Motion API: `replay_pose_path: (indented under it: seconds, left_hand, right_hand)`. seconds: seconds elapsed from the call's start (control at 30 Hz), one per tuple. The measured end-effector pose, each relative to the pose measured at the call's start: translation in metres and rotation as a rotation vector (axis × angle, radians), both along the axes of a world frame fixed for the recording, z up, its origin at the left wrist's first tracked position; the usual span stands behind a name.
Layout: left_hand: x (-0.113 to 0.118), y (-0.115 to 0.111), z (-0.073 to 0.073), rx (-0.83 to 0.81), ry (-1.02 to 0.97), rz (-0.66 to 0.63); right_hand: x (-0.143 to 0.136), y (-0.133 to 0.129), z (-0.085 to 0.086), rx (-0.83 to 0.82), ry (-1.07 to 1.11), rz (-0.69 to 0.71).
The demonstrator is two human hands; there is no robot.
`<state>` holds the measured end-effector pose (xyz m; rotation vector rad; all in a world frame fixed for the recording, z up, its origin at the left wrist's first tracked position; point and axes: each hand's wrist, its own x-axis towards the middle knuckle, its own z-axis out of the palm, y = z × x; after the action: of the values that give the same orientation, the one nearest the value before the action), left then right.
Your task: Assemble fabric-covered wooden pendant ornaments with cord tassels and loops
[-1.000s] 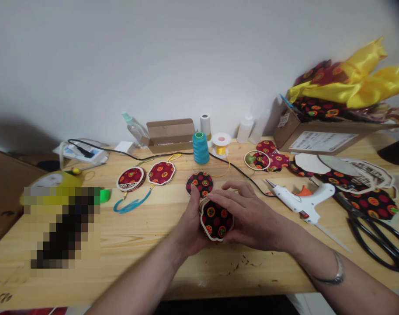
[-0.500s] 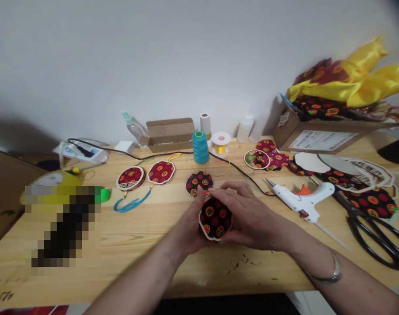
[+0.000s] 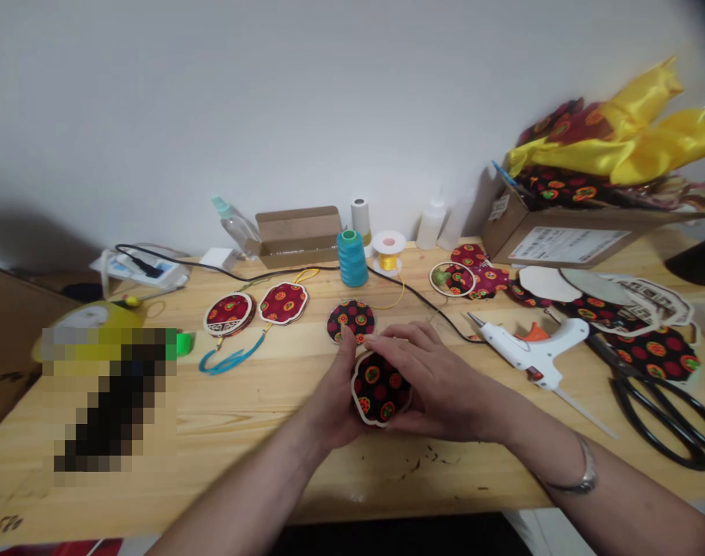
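Both hands hold a black patterned fabric piece [image 3: 380, 390] with a pale scalloped rim, above the near part of the table. My left hand [image 3: 334, 405] grips its left side, thumb pointing up along the edge. Over its top and right side curve the fingers of my right hand [image 3: 438, 378]. Just beyond the fingertips lies a round black patterned fabric piece [image 3: 350, 318]. A white glue gun [image 3: 531, 351] rests to the right of my right hand. Two red patterned pieces, one round [image 3: 229, 313] and one scalloped [image 3: 283, 302], lie to the left with cords.
Black scissors [image 3: 659, 409] lie at the right, beside fabric and pale frames. Along the wall stand a teal thread cone [image 3: 352, 259], a yellow cord spool [image 3: 388, 255], bottles and a small open box [image 3: 299, 235]. A larger box [image 3: 560, 235] holds fabric. A black cable crosses the table.
The view has shifted slightly, so the tabletop things appear a little further left. Both hands keep their hold on the black patterned piece, with hardly any change in the fingers.
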<state>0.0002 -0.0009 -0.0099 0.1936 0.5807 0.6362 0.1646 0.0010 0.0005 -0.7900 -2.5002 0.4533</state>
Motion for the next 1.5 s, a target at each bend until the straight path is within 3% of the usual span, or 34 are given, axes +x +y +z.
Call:
replay_pose_path:
  seconds: [0.33, 0.63, 0.8, 1.23, 1.4, 1.5]
  left_hand:
    - [0.0, 0.0, 0.007, -0.032, -0.013, 0.052]
    - [0.0, -0.002, -0.01, 0.269, 0.199, 0.066]
    - [0.003, -0.003, -0.013, 0.297, 0.224, 0.128]
    - [0.002, 0.001, -0.017, 0.256, 0.265, 0.131]
    - [0.002, 0.001, -0.014, 0.249, 0.249, 0.074]
    - [-0.001, -0.003, -0.01, 0.279, 0.227, -0.099]
  right_hand:
    - [0.001, 0.002, -0.005, 0.084, 0.013, -0.028]
    - [0.004, 0.005, -0.01, 0.103, -0.014, -0.071]
    - [0.001, 0.003, -0.01, 0.141, -0.056, -0.082]
    - [0.003, 0.004, -0.01, 0.102, -0.104, -0.096]
    - [0.007, 0.006, -0.007, -0.026, 0.101, -0.099]
    - [0.009, 0.011, -0.008, -0.184, 0.34, -0.267]
